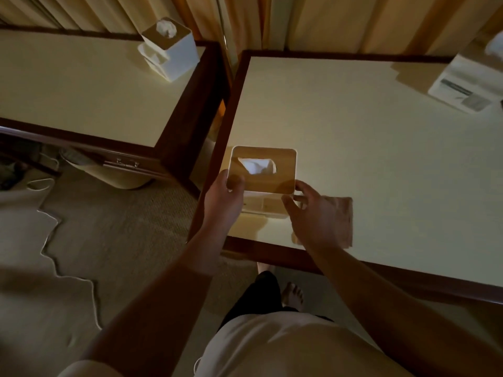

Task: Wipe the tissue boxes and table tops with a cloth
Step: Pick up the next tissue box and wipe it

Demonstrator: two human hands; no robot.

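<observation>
Left hand [223,198] grips tissue box [284,171] near-left corner, right hand [313,216] pinches near-right corner, likely steadying it for wiping; cloth [340,221] lies unheld on bench [353,131], right of box.

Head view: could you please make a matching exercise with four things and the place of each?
1 near tissue box
2 far tissue box
3 cloth
4 white printed item

a far edge of the left table
b flat on the right table, by the right hand
c gripped by the left hand and right hand
d far right corner of the right table

Pairs: 1-c; 2-a; 3-b; 4-d.
</observation>
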